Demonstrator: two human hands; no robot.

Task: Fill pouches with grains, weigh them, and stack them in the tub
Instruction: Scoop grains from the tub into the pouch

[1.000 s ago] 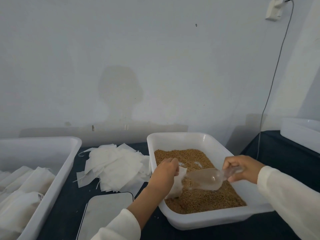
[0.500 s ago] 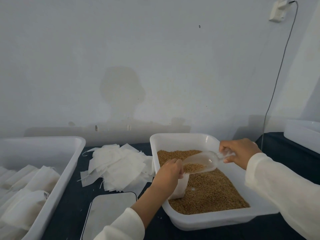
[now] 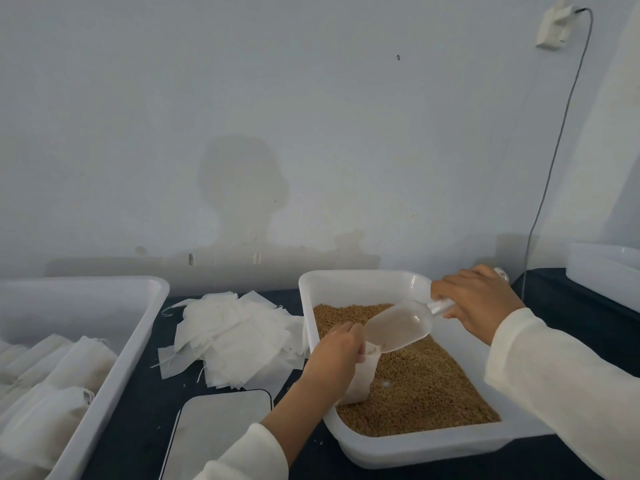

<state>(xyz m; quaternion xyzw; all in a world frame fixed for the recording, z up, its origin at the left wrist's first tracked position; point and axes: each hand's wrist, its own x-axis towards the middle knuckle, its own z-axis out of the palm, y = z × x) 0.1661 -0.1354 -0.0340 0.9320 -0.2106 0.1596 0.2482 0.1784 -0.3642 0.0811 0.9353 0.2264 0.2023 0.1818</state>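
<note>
Brown grains (image 3: pixel 426 382) fill the white tray (image 3: pixel 356 282) at the front right of the dark tabletop (image 3: pixel 138 431), and the work is going on directly over them. A white fabric pouch (image 3: pixel 363 379) stands on the grain bed by the tray's left wall, its mouth turned up to the lip of a clear plastic scoop (image 3: pixel 398 327) tilted down into it.

The likeliest trouble, as I judge it, is spillage: the pouch is soft and its mouth looks narrower than the scoop's lip, so if the mouth sags or the scoop tips too steeply, grains would run past the opening. Most would drop back into the tray, but the pouch sits close to the left wall, so some could go over onto the tabletop beside the flat scale (image 3: pixel 221 431). An overfilled pouch would also weigh wrong.

The left hand (image 3: pixel 341 351) has its fingers curled round the pouch's upper edge, pinching it to hold the mouth open. The right hand (image 3: pixel 481 303) is closed round the scoop's handle, fingers wrapped tight.

Empty pouches (image 3: pixel 235 337) lie heaped at the middle of the tabletop, and filled pouches (image 3: pixel 52 403) lie in the tub (image 3: pixel 145 313) at the left edge.
</note>
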